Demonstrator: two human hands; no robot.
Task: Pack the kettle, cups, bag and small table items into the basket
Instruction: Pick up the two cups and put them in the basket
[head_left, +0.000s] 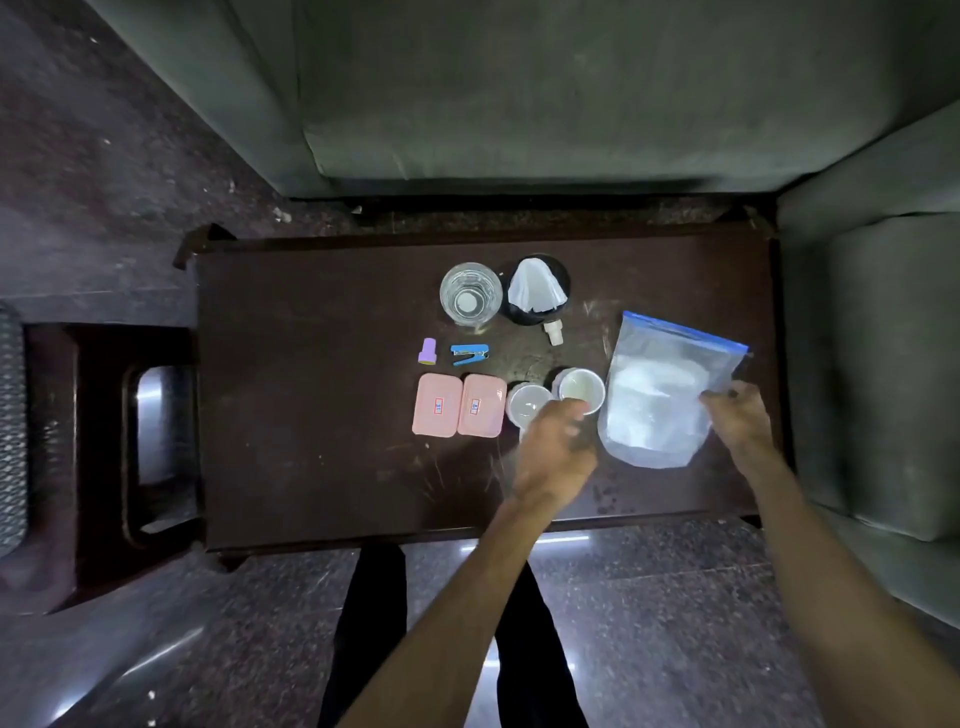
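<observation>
the left hand is curling its fingers around the rim of a white cup near the middle of the dark table. another white cup is sitting just beside it. the right hand is pinching the side of the clear bag with the blue zip, close to the table's right edge. two pink boxes are lying left of the cups. a glass is standing nearer the far edge.

A grey sofa stands beyond the dark table; a stool sits left; speckled floor below.
</observation>
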